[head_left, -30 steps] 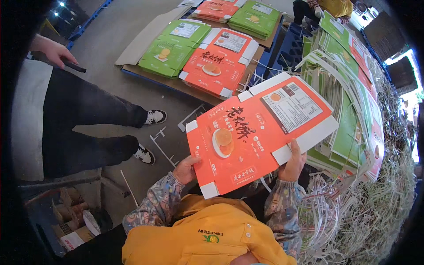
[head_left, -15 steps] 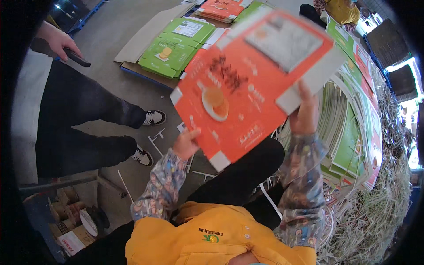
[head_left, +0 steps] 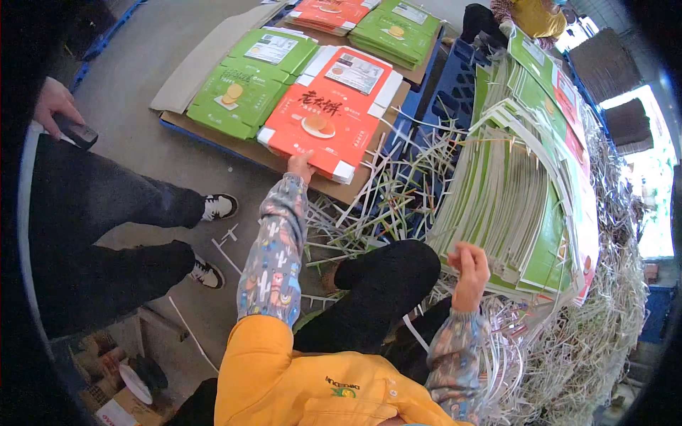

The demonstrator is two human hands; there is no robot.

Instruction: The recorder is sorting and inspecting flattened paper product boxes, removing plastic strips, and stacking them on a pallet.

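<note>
A red flat carton blank (head_left: 323,117) with a picture of round cakes on a plate lies on top of its stack ahead of me. My left hand (head_left: 302,167) grips the near edge of this blank, its arm stretched forward. Beside it on the left is a stack of green carton blanks (head_left: 249,89). My right hand (head_left: 469,273) is raised with loosely bent fingers and holds nothing. It is nearest to the long row of green and white carton blanks (head_left: 504,199) standing on edge to my right.
A blue pallet (head_left: 455,78) with cardboard on it bears the stacks. White paper strips (head_left: 383,192) litter the floor, with a heap of shredded scraps (head_left: 604,312) at right. A person in dark trousers (head_left: 114,206) stands at left, holding a dark device. Another person (head_left: 533,18) is at the far right.
The red carton blank, held up in both hands before, now lies on the stack ahead. My right hand has let go and come down; my left hand has reached forward with the blank.
</note>
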